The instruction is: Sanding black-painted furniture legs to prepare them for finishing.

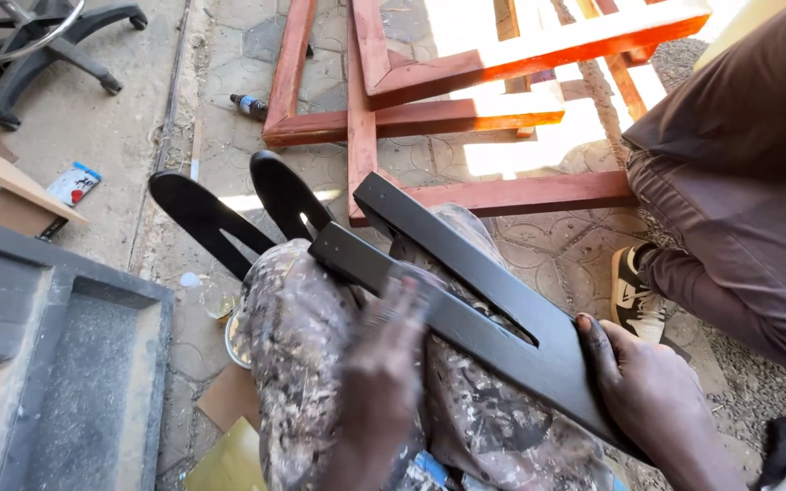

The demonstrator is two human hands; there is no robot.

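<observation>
Right hand clamps the forked black-painted wooden piece across the paint-spattered lap; blurred left hand rubs it, grip unclear; piece could slide off.

- Left hand: positioned at centre frame, back of hand facing up, fingers extended forward and blurred; grip state not determinable.
- Right hand: positioned at lower right, thumb raised, palm wrapped, fingers curled under out of sight.
- Both forearms enter from the bottom edge.
</observation>
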